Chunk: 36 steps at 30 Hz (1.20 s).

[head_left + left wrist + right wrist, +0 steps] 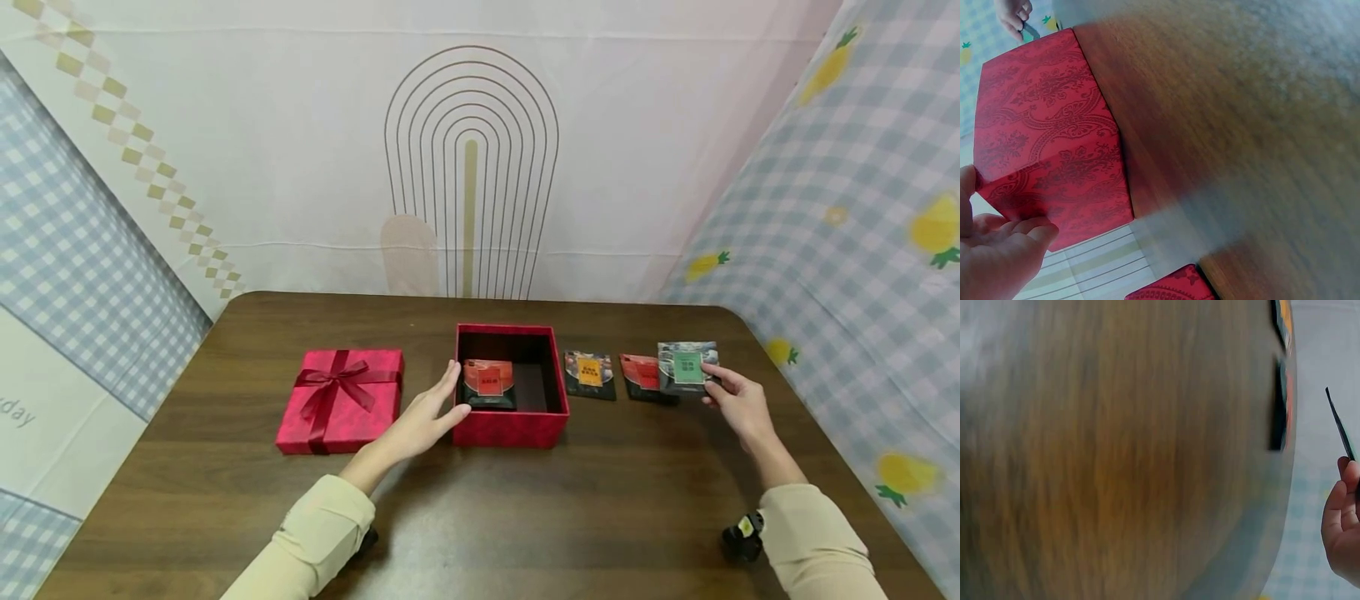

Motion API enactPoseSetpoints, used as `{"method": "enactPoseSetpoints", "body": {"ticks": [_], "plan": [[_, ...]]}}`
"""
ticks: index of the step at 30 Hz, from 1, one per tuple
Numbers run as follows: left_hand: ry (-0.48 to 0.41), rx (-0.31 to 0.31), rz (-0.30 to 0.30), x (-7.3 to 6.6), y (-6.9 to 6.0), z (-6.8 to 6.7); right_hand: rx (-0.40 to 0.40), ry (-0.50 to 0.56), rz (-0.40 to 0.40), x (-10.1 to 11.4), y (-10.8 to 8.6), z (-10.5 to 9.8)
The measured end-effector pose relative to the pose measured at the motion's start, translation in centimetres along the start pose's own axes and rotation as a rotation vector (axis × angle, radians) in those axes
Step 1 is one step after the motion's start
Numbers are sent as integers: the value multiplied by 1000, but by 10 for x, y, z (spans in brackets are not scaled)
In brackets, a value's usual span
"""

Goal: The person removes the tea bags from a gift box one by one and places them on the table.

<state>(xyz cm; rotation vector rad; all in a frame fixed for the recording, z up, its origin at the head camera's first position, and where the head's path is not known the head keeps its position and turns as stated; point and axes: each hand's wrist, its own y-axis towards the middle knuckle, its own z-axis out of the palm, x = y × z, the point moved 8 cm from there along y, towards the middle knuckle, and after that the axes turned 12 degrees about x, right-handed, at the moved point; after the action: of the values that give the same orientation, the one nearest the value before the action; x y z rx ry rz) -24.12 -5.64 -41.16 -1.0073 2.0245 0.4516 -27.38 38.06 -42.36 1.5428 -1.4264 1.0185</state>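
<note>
My right hand point(742, 407) pinches a green-labelled packet point(686, 367) by its right edge, raised above the table in the right wrist view. My left hand point(426, 421) rests with extended fingers against the left side of an uncovered red patterned box point(510, 432). Inside that box, toward its left, sits a packet with a red label point(490, 382). Just left of the held packet, and partly hidden by it, another red packet point(640, 375) lies on the table. Between it and the box is a packet with an orange label point(589, 372).
A red lid with a ribbon bow point(341, 400) lies on the wooden table point(525, 517) left of the box. A white patterned cloth point(300, 150) hangs behind the table, and checked cloth point(847, 275) hangs at the right side.
</note>
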Motion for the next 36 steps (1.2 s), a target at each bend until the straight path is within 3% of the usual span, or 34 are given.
{"method": "enactPoseSetpoints", "body": {"ticks": [9, 22, 30, 33, 36], "plan": [[1, 14, -2, 0, -1, 0, 16, -373, 76, -12, 4, -31], [-2, 18, 0, -1, 0, 3, 148, -811, 103, -31, 7, -34], [-6, 18, 0, -2, -1, 3, 218, -840, 226, -45, 9, -32], [-4, 11, 1, -2, -1, 2, 219, -847, 207, -44, 11, -29], [3, 5, 0, 0, -2, 0, 212, -845, 130, -41, 13, -24]]}}
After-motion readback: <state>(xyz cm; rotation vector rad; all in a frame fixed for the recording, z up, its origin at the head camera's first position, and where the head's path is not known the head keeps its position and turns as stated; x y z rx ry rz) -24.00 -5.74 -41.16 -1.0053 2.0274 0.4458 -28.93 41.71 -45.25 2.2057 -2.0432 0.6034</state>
